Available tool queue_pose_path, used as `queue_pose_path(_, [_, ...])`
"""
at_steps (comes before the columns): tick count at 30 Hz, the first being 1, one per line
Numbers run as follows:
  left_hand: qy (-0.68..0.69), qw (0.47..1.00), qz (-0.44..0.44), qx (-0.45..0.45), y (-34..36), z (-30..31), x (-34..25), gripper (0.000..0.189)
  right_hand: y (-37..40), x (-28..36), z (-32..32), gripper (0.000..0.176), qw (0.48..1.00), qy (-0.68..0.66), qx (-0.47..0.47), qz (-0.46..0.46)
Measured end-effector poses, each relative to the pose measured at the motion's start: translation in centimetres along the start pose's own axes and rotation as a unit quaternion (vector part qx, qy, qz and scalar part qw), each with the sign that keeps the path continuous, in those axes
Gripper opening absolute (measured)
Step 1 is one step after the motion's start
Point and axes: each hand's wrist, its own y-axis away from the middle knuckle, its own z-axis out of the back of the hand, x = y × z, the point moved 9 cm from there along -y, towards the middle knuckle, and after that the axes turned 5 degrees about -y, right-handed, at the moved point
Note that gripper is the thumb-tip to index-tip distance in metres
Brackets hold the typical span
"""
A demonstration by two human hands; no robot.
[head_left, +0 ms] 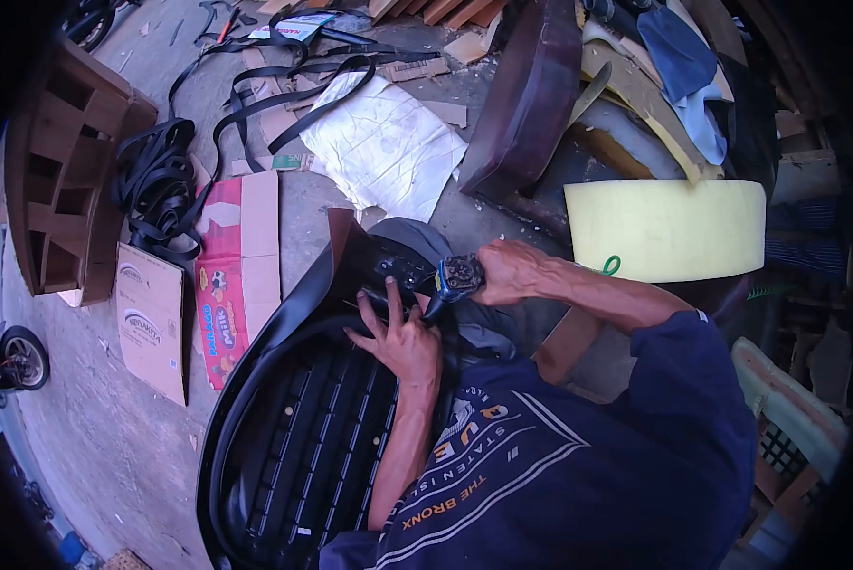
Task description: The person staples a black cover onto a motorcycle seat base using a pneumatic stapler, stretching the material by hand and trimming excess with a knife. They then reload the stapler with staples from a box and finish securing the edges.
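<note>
A black plastic seat base [322, 446] with ribs lies across my lap, its underside facing up. Brown sheet material [352, 249] stands up at its far end. My left hand [400, 334] rests on the base near that end, its fingers spread and holding nothing. Just to the right, my right hand [507, 273] is wrapped round a dark tool [461, 277] with a worn, taped-looking body. The tool's tip is close to the left hand's fingers; whether it touches the base is hidden.
Flattened cartons [151, 318] lie left on the floor, beside a tangle of black straps [161, 185]. Beyond my hands are a white cloth [381, 142] and a maroon cushion [526, 90]. A yellow foam block [669, 231] stands at the right. A wooden frame [70, 176] stands far left.
</note>
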Motion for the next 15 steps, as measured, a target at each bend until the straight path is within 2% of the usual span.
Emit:
queue_pose_path(2, [-0.013,1.0,-0.005,0.016,0.0,-0.4,0.3,0.011,-0.7,-0.3,-0.1,0.045,1.0,0.011,0.006,-0.02])
queue_pose_path(4, [-0.04,0.997,-0.001,0.068,-0.6,0.0,0.1,0.011,-0.5,-0.7,0.0,0.046,0.999,-0.015,0.02,-0.044])
queue_pose_path(6, [-0.031,0.998,-0.001,0.06,-1.2,0.2,-0.1,0.011,-0.1,-1.8,0.8,0.046,0.997,-0.034,0.025,-0.071])
queue_pose_path(8, [-0.023,0.998,0.005,0.063,-1.1,0.2,0.0,0.011,0.6,-2.2,0.6,0.048,0.987,-0.154,0.021,-0.046])
queue_pose_path(11, [-0.022,0.997,-0.008,0.08,-2.0,-0.4,-0.6,0.011,1.6,-2.7,1.7,0.049,0.992,-0.113,-0.036,-0.043])
queue_pose_path(15, [-0.039,0.996,-0.008,0.076,-1.9,-0.8,-0.6,0.013,1.2,-1.9,1.3,0.05,0.996,-0.072,0.003,-0.054])
